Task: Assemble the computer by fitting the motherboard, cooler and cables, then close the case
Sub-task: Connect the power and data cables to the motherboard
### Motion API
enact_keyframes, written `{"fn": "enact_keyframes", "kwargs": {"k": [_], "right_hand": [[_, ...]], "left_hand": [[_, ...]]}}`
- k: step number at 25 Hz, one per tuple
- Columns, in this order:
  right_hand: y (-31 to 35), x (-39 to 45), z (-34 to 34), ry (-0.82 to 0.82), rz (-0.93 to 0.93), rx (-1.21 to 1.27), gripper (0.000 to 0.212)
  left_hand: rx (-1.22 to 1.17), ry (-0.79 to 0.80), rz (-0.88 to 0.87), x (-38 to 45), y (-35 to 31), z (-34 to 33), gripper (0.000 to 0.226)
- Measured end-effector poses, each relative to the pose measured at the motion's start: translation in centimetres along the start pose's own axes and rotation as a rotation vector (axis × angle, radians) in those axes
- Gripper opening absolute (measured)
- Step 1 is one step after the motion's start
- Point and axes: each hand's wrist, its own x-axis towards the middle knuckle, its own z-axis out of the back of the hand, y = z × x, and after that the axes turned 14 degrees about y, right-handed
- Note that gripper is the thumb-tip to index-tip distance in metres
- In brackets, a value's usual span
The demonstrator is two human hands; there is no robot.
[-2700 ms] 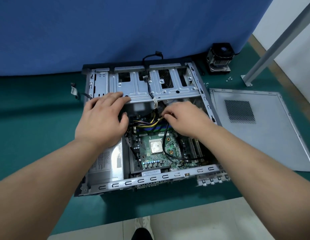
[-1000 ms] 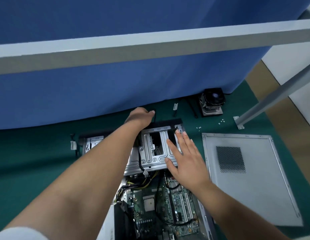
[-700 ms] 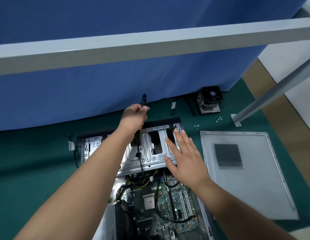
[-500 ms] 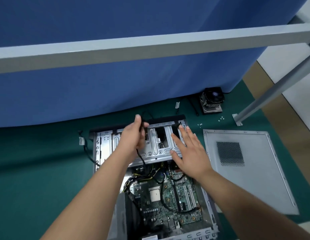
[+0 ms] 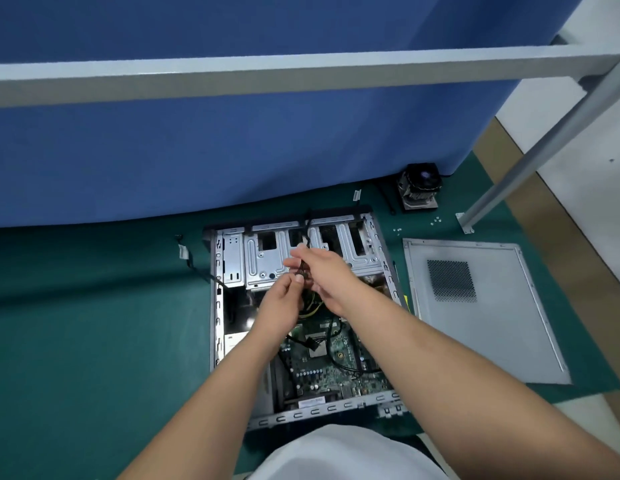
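Pinching black cable (image 5: 305, 244) with both hands, over open case (image 5: 216, 306)

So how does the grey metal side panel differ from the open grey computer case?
The grey metal side panel is one flat sheet with a meshed vent; the open grey computer case is a box holding a green motherboard and cables. Nothing touches the panel; both hands work over the case. Both lie on the green mat.

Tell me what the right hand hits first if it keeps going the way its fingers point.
Probably the black cable that the right hand already touches, then the drive cage behind; depth is unclear.
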Motion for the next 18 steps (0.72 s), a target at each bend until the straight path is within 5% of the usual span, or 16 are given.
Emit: {"fn": "enact_keyframes", "kwargs": {"k": [6,13,18], "right_hand": [[0.0,0.1,0.1,-0.038,0.023,0.161,0.023],[-0.3,0.0,0.4,-0.124,0.008,0.017,0.022],[-0.2,-0.5,0.9,0.021,0.075,-0.173,0.027]], "left_hand": [[0.035,0.0,0.048,-0.2,0.3,-0.4,0.028],[-0.137,0.092,0.091,-0.3,0.1,-1.2,0.031],[-0.129,0.003,-0.005,-0.8,0.5,0.1,0.031]]}}
